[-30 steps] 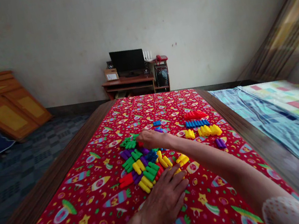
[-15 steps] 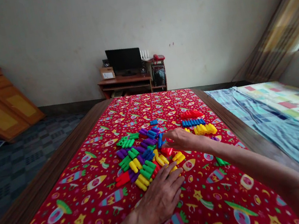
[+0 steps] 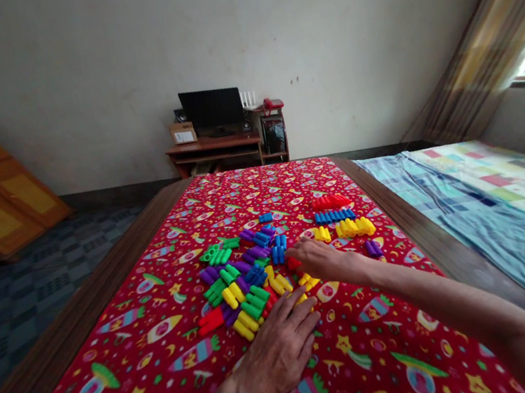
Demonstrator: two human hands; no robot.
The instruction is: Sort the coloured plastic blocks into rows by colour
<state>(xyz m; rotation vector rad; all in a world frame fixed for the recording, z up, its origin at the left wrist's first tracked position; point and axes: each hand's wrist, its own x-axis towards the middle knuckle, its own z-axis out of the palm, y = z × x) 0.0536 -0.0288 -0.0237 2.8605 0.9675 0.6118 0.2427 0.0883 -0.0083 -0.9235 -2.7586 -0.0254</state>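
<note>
My left hand (image 3: 284,335) lies flat with fingers apart at the near edge of a loose pile of plastic building blocks. Its fingertips rest beside a yellow block (image 3: 282,283) and cover part of another. My right hand (image 3: 318,260) reaches in from the right, fingers bent down and closed at a red block (image 3: 293,264), which they partly hide. Just left of those fingertips are blue blocks (image 3: 279,249). Green blocks (image 3: 255,302), purple blocks (image 3: 256,254) and a red block (image 3: 211,321) make up more of the pile.
Right of the pile are sorted rows: red blocks (image 3: 330,201), blue blocks (image 3: 335,216) and yellow blocks (image 3: 355,227), with a purple block (image 3: 374,248) nearer. A red patterned cloth (image 3: 159,357) covers the table. Beyond stands a desk with a monitor (image 3: 212,112); a bed (image 3: 486,197) adjoins right.
My right hand has moved slightly nearer, from the blue blocks to the red block. The blue blocks now lie uncovered. My left hand stays in place; the view has shifted slightly.
</note>
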